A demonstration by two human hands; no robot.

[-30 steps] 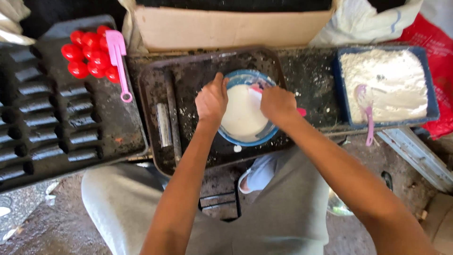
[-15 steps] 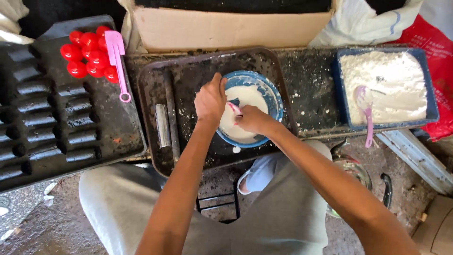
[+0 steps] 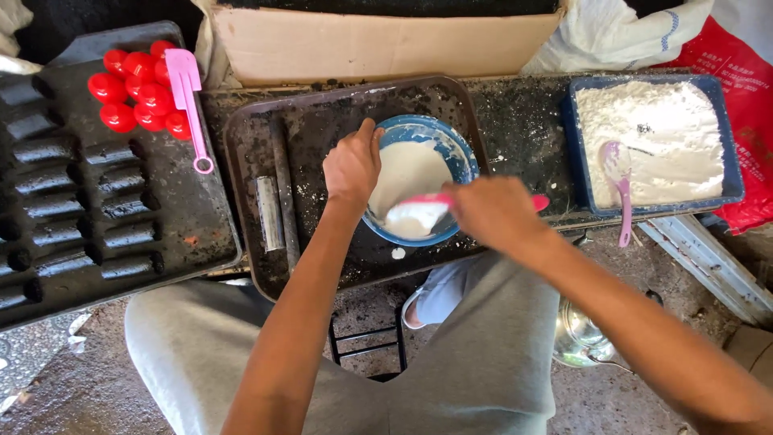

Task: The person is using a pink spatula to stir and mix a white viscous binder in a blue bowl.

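A blue bowl (image 3: 461, 157) of white paste sits tilted on a dirty brown tray (image 3: 250, 137). My left hand (image 3: 351, 165) grips the bowl's left rim. My right hand (image 3: 491, 211) holds a pink spatula (image 3: 419, 211) whose blade, coated in white paste, lies inside the bowl near its front edge. The handle's end pokes out to the right of my fist.
A blue tub (image 3: 573, 153) of white powder with a pink spoon (image 3: 620, 173) stands at the right. Left of the tray lie a black mould (image 3: 72, 201), red balls (image 3: 133, 97) and a second pink spatula (image 3: 189, 97). A cardboard box (image 3: 386, 40) is behind, a metal kettle (image 3: 580, 338) below.
My right hand has pulled back to the right and toward me, dragging the spatula to the bowl's front edge. The bowl now tilts toward me. My left hand stays on the rim.
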